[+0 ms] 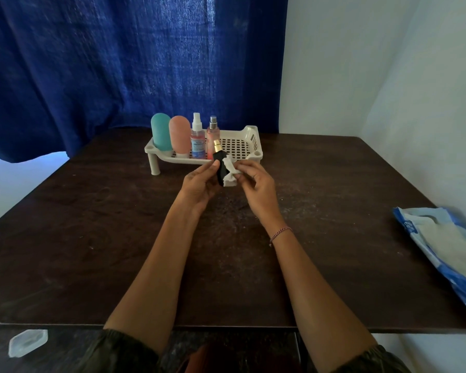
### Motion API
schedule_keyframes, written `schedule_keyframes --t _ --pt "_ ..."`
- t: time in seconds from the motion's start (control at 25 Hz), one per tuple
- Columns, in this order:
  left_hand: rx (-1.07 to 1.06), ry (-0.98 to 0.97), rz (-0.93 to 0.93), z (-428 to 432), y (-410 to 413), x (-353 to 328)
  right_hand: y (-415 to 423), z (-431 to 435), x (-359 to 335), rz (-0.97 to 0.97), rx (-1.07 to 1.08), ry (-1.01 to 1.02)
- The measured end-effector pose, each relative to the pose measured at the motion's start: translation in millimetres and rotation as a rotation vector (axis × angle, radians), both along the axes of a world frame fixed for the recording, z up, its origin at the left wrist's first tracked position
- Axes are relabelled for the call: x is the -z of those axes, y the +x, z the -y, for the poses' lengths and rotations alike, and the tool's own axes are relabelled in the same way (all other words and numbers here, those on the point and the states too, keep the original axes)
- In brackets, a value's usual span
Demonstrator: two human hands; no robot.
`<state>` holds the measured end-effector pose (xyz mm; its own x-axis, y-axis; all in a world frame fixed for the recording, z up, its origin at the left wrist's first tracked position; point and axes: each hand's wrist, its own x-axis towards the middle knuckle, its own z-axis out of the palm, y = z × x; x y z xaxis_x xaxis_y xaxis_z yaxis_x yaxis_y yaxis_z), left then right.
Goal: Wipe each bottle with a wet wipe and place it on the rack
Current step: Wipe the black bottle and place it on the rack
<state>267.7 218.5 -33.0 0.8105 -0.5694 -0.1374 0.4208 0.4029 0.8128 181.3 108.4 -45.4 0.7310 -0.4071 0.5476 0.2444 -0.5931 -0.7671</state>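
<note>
Wiping black bottle (220, 168), wet wipe (231, 173)

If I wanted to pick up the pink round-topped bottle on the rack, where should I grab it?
Probably around its wide middle, coming from the front. The pink bottle stands upright on its cap, squeezed between the teal bottle and the clear spray bottle, so its sides are blocked and its rounded top looks slippery.

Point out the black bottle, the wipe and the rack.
black bottle (219, 160): head view, on its dark body below the gold cap.
wipe (231, 170): head view, on the crumpled white fold beside the bottle.
rack (250, 134): head view, on its right end wall.
</note>
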Motion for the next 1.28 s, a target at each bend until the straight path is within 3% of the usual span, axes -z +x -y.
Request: schedule_keyframes --t 0.28,0.52,0.64,1.08,1.28 --pt "0.153 0.138 0.139 4 -9 1 -2 7 -3 0.033 0.036 0.092" --pt "-0.037 -0.098 -0.043 3 -2 -1 2 0 0 -0.064 -0.066 0.258" --pt "-0.081 -0.19 -0.131 1 -1 -2 3 -4 1 -0.017 -0.104 0.281" --pt "-0.022 -0.164 -0.148 4 -6 -2 4 -1 6 0.045 -0.014 0.362" --pt "-0.074 -0.226 -0.107 3 -5 -1 1 18 1 -0.101 -0.017 0.312"
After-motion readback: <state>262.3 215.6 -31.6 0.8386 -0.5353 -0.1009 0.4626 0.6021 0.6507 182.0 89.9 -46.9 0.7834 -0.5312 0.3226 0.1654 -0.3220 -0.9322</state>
